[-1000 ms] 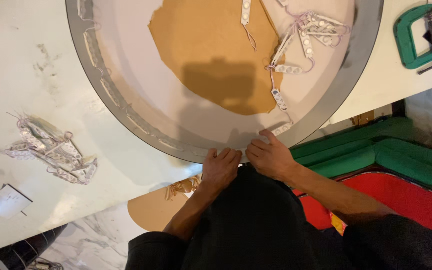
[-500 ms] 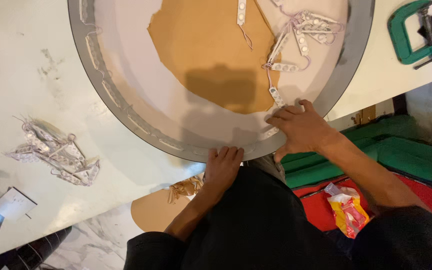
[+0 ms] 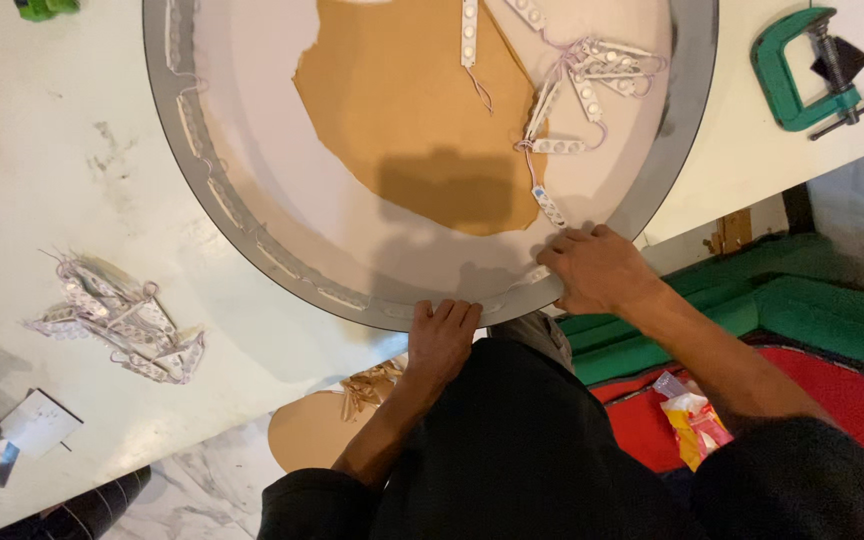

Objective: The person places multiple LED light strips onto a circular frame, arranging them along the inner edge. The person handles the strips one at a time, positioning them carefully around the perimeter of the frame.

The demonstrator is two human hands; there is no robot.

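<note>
Round grey-rimmed shallow pan [image 3: 177, 150] of sheet metal, lying flat on white worktable [image 3: 42, 170], near edge overhanging toward the body. Left hand [image 3: 442, 340] flat against the lowest point of the rim, fingers spread, pressing rather than gripping; unchanged from half a second back. Right hand [image 3: 597, 268] shifted: a second ago beside the left at the rim's bottom, now further round the rim to the right, fingers curled over the edge by the last white LED module [image 3: 550, 207] of a wired chain. Probably means the work is advancing module by module along the inner wall. Row of modules already seated along the left and lower inner wall [image 3: 214, 185]. Loose tangle of white modules [image 3: 602, 65] inside the pan at upper right, trailing down to the right hand. Torn brown paper backing [image 3: 402, 110] across the pan floor. Being circular, no true long axis; open face up toward the camera, chain running along the curve of the rim. Spare module bundle [image 3: 117, 320] on the table at left, green C-clamp [image 3: 802, 70] at upper right, both well apart from the hands.
</note>
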